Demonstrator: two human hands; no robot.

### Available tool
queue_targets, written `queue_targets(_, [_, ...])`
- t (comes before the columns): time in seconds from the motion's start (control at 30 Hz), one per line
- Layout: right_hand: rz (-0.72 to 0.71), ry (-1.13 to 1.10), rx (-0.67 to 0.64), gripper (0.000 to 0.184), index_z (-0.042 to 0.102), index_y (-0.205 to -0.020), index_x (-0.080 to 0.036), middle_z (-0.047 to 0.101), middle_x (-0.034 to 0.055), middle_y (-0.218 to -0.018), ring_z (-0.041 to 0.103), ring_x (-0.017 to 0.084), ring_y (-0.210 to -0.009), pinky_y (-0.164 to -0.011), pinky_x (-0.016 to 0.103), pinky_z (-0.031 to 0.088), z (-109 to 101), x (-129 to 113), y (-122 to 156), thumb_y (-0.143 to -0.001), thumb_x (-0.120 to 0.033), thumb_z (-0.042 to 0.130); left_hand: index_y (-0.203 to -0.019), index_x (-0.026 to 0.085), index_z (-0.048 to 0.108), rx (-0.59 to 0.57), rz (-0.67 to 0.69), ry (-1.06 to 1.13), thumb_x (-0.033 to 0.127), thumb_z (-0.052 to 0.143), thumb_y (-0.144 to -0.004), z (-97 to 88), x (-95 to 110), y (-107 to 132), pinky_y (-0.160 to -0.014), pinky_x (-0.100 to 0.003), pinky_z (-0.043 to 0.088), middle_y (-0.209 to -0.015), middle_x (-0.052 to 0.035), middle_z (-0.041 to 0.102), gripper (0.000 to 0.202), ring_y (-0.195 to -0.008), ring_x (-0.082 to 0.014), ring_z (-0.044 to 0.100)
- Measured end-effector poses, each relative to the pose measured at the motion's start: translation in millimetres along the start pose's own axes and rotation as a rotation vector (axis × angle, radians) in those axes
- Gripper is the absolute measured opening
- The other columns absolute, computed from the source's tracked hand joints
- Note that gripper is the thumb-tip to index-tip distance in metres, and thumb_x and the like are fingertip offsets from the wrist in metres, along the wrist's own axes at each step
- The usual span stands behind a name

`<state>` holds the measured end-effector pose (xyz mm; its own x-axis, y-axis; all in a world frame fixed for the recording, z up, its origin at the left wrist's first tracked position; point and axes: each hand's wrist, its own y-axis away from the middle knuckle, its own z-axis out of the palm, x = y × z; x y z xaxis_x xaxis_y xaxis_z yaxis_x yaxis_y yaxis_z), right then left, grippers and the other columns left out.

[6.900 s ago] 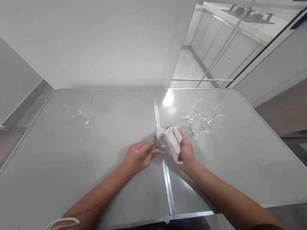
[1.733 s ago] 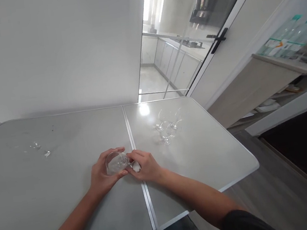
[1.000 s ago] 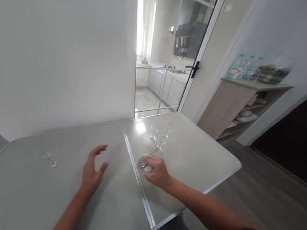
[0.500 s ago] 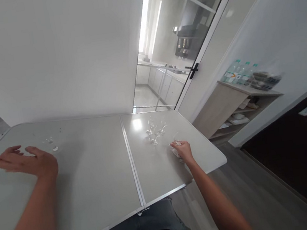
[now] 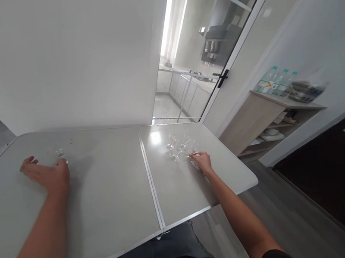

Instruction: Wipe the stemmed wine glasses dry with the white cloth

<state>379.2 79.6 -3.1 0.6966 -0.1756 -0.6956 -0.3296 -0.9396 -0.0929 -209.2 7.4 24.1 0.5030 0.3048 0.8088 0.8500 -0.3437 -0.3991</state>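
Note:
My left hand [image 5: 46, 176] is over the left part of the pale table [image 5: 112, 186], fingers apart, with nothing visible in it. Just beyond its thumb stands a small clear glass [image 5: 60, 153], its lower part partly hidden by the hand. On the table's right part, my right hand [image 5: 202, 161] has its fingers closed on a clear stemmed glass [image 5: 195, 165], mostly covered by the hand. Right beside that hand, several clear stemmed glasses [image 5: 176, 156] stand in a close group. Being transparent, their outlines are hard to separate.
A metal-edged seam [image 5: 150, 176] crosses the table. White wall [image 5: 67, 63] rises behind it, beside a glazed sliding door [image 5: 177, 58]. To the right, a wooden shelf unit [image 5: 249, 117] carries bottles [image 5: 268, 80] and a plastic bag [image 5: 305, 89].
My right hand has moved slightly away from me with the glass, closer to the group. My left hand has shifted right, its thumb now near the small glass. The view has turned slightly.

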Motion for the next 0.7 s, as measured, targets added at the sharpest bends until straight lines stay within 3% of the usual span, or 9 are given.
queue_targets(0.13, [0.013, 0.035, -0.016, 0.042, 0.082, -0.094, -0.019, 0.08, 0.0095, -0.085, 0.075, 0.024, -0.081, -0.074, 0.027, 0.053, 1, -4, 0, -0.072, -0.053, 0.072, -0.134, 0.004, 0.033, -0.093, 0.019, 0.09, 0.003, 0.074, -0.058, 15.4, -19, -7, -0.109, -0.045, 0.04, -0.14, -0.0195, 0.047, 0.086, -0.124, -0.0265, 0.052])
queue_targets(0.27, [0.037, 0.084, -0.02, 0.047, 0.081, -0.1, -0.019, 0.08, 0.0107, -0.092, 0.075, 0.026, -0.088, -0.077, 0.029, 0.053, -2, -12, 2, -0.072, -0.055, 0.073, -0.139, 0.011, 0.034, -0.171, -0.009, 0.14, 0.01, 0.083, -0.059, 26.2, -30, -10, -0.105, -0.045, 0.046, -0.135, -0.0133, 0.058, 0.094, -0.117, -0.0236, 0.058])
queue_targets(0.43, [0.028, 0.13, -0.079, 0.063, 0.076, -0.115, -0.013, 0.079, 0.0142, -0.098, 0.073, 0.03, -0.095, -0.084, 0.033, 0.054, -23, -17, 15, -0.067, -0.054, 0.077, -0.134, 0.015, 0.037, -0.218, 0.038, 0.251, 0.021, 0.089, -0.062, 24.6, -26, -8, -0.1, -0.041, 0.05, -0.119, -0.0068, 0.067, 0.089, -0.102, -0.0182, 0.063])
queue_targets(0.53, [0.056, 0.233, -0.097, 0.073, 0.07, -0.122, -0.009, 0.077, 0.0181, -0.095, 0.073, 0.034, -0.093, -0.088, 0.041, 0.054, -44, 2, 27, -0.068, -0.058, 0.073, -0.118, 0.017, 0.047, -0.252, 0.052, 0.301, 0.023, 0.084, -0.069, 13.9, -17, 1, -0.099, -0.039, 0.051, -0.107, -0.0075, 0.068, 0.061, -0.099, -0.0196, 0.066])
queue_targets(0.6, [0.121, 0.295, -0.072, 0.079, 0.068, -0.124, -0.01, 0.076, 0.0187, -0.089, 0.072, 0.038, -0.091, -0.087, 0.049, 0.054, -53, 26, 31, -0.069, -0.066, 0.069, -0.118, 0.019, 0.047, -0.257, 0.082, 0.289, 0.028, 0.08, -0.073, 12.9, -16, 4, -0.09, -0.035, 0.054, -0.101, -0.0061, 0.07, 0.057, -0.091, -0.0192, 0.069])
queue_targets(0.7, [0.177, 0.255, -0.005, 0.084, 0.069, -0.122, -0.015, 0.075, 0.0201, -0.086, 0.072, 0.042, -0.084, -0.076, 0.052, 0.056, -60, 62, 41, -0.062, -0.075, 0.068, -0.121, 0.02, 0.049, -0.26, 0.097, 0.344, 0.034, 0.069, -0.084, 15.4, -22, 4, -0.089, -0.035, 0.053, -0.1, -0.0068, 0.071, 0.045, -0.09, -0.0195, 0.07])
